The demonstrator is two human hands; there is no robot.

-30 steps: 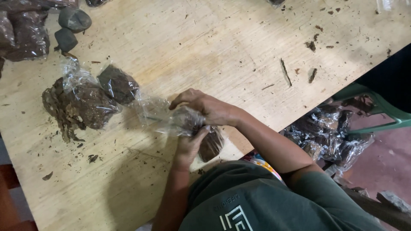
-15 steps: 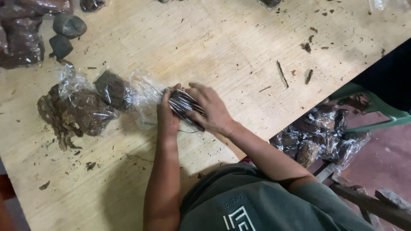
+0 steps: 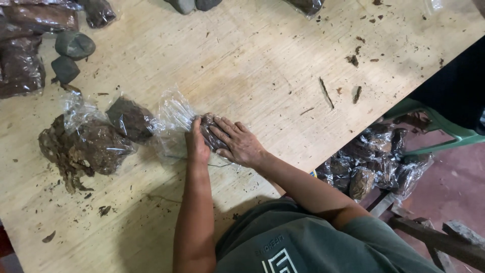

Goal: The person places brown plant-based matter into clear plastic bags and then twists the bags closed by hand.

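Both my hands are on the dark brown lump [image 3: 208,130] inside a clear plastic bag [image 3: 174,119], pressed down on the plywood table [image 3: 262,65]. Left hand [image 3: 196,146] cups its near-left side, fingers curled against it. Right hand [image 3: 241,143] lies flat over the top and right side, fingers spread toward the left hand. Lump is squeezed between the two and mostly covered. Bag's loose open end fans out just left of the grip.

Just past that end: a second bagged dark lump [image 3: 130,117], touching the plastic. Further left, a bagged pile of brown leafy material [image 3: 86,146], scraps spilling onto the table. Far up-left of the grip: two grey stones [image 3: 70,53] and more dark packets [image 3: 22,60]. Right of the grip, off the table edge: a heap of filled clear bags [image 3: 376,162] beside a green chair [image 3: 434,124]. Bits of bark and twigs [image 3: 326,92] lie up-right on the table.
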